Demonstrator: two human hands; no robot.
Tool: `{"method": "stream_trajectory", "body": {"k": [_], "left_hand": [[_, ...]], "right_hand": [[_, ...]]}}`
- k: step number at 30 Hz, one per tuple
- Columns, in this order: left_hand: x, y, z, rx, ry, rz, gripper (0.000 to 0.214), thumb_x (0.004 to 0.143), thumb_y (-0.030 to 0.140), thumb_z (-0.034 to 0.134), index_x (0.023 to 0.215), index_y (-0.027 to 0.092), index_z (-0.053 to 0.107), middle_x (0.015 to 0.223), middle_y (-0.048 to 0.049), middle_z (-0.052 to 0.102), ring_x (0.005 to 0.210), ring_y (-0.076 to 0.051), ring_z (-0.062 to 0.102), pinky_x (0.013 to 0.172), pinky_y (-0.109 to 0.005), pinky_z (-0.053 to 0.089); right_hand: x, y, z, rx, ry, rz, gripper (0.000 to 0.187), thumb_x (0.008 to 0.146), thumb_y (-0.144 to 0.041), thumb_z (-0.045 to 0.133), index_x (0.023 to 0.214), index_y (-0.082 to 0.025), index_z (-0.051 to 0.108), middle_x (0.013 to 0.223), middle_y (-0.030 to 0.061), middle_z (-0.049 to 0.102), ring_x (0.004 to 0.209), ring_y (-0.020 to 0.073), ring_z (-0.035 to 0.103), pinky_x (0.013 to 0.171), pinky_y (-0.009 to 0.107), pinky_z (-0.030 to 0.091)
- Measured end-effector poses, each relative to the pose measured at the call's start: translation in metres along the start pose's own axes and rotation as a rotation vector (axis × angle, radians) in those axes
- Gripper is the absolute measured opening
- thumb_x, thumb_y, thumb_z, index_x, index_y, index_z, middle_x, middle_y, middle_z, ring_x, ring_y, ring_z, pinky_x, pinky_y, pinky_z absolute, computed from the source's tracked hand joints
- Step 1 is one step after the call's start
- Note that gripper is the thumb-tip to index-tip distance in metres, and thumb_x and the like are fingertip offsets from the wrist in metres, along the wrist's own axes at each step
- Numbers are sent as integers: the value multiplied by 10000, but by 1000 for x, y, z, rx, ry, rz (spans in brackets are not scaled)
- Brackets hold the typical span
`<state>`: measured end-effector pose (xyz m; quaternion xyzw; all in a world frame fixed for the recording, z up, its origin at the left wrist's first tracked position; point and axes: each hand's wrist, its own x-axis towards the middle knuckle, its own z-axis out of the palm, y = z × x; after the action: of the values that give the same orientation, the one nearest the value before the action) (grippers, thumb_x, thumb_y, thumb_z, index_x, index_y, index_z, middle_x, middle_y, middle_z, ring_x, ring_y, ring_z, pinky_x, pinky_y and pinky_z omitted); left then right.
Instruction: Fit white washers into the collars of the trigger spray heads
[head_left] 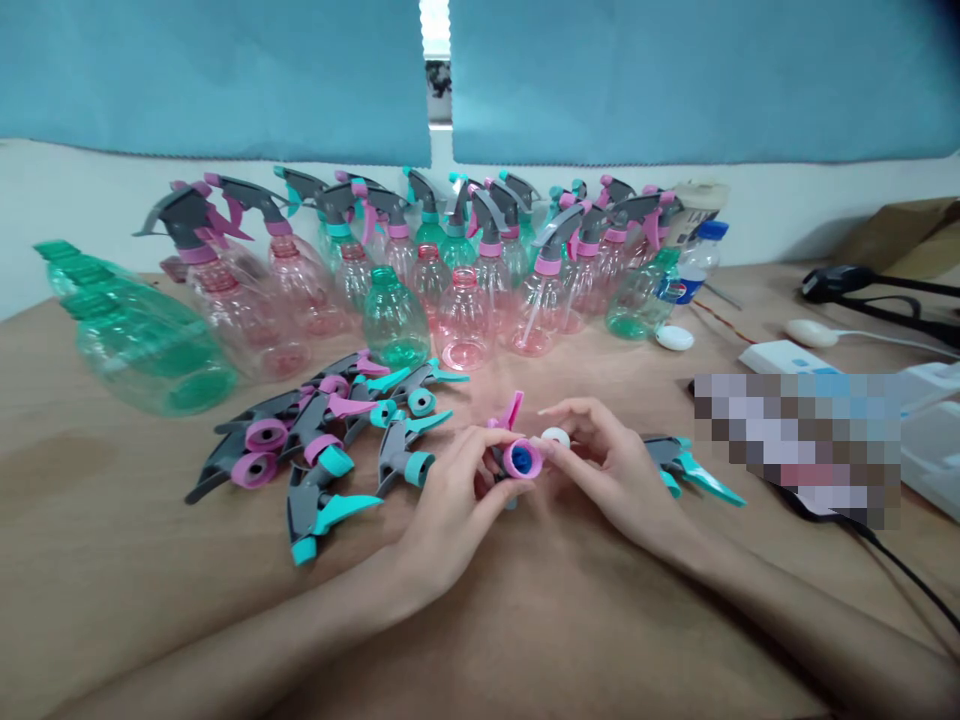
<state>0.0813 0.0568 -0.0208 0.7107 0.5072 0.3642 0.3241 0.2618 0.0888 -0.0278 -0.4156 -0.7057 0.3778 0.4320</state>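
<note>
My left hand [469, 490] is closed around a spray trigger head with a pink collar [523, 459]. The collar's open end faces me and shows something blue inside. My right hand [619, 470] is curled beside it, its thumb tip at the collar's edge. A small white round piece [556, 437] shows between the right thumb and index finger, partly hidden. To the left of my hands lies a pile of loose trigger heads [304, 430] with pink or turquoise collars. Another turquoise trigger head [694, 470] lies just behind my right hand.
Pink and green spray bottles [465, 325] stand in rows toward the wall, many with trigger heads on, several with bare necks. Green bottles [154, 345] cluster at left. On the right are a labelled drink bottle [694, 265], a white oval object [674, 338], cables and a blurred-out device [799, 440].
</note>
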Motion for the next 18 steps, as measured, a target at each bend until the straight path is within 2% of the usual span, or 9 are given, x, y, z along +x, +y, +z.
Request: {"method": "stream_trajectory", "body": {"k": [2, 6, 9, 11, 13, 15, 16, 18], "left_hand": [[0, 0, 0, -14, -1, -4, 186, 852, 190, 611, 1030, 225, 573, 919, -4, 602, 727, -148, 541, 673, -278, 446], [1, 0, 0, -19, -2, 2, 182, 844, 177, 613, 1019, 218, 579, 901, -4, 607, 708, -145, 547, 664, -275, 452], [1, -1, 0, -3, -10, 15, 189, 839, 180, 628, 1018, 222, 586, 902, -2, 615, 720, -147, 550, 671, -276, 449], [1, -1, 0, 3, -24, 23, 207, 835, 184, 641, 1030, 227, 586, 913, -1, 622, 733, -151, 557, 679, -278, 448], [0, -2, 0, 11, -34, 26, 222, 835, 195, 648, 1045, 227, 583, 901, -4, 626, 745, -159, 566, 682, -282, 449], [0, -3, 1, 18, -41, 30, 213, 841, 213, 645, 1044, 221, 582, 898, -12, 630, 765, -170, 578, 681, -286, 454], [0, -3, 1, 18, -43, 36, 212, 844, 219, 642, 1046, 218, 580, 907, -17, 633, 777, -175, 584, 680, -287, 456], [0, -4, 1, 20, -44, 48, 220, 846, 225, 641, 1055, 217, 575, 933, -24, 640, 790, -179, 593, 684, -289, 461]], "right_hand": [[1, 2, -1, -13, 34, -7, 231, 868, -318, 594, 1071, -208, 574, 806, 7, 669, 701, 144, 655, 604, 251, 541], [0, -1, -5, -97, 66, -76, 154, 885, -291, 572, 981, -216, 667, 947, 37, 723, 766, 167, 690, 642, 276, 567], [-4, -6, -7, -117, 78, -131, 147, 895, -262, 560, 995, -223, 660, 1018, 40, 720, 880, 181, 693, 689, 279, 575], [-7, -8, -6, -130, 84, -218, 129, 902, -233, 550, 999, -223, 635, 985, 31, 726, 873, 169, 696, 777, 313, 562], [-8, -9, -5, -161, 78, -347, 120, 911, -187, 528, 989, -225, 612, 914, 12, 734, 845, 158, 698, 917, 390, 497], [-9, -8, -4, -202, 44, -447, 140, 910, -145, 515, 973, -231, 607, 889, -3, 736, 882, 162, 690, 1036, 468, 377], [-8, -8, -4, -220, 21, -465, 145, 904, -135, 523, 963, -233, 611, 913, -1, 736, 925, 169, 680, 1063, 489, 332], [-7, -8, -4, -243, -20, -454, 136, 886, -135, 554, 934, -235, 632, 1012, 16, 721, 1034, 191, 637, 1068, 495, 322]]}}
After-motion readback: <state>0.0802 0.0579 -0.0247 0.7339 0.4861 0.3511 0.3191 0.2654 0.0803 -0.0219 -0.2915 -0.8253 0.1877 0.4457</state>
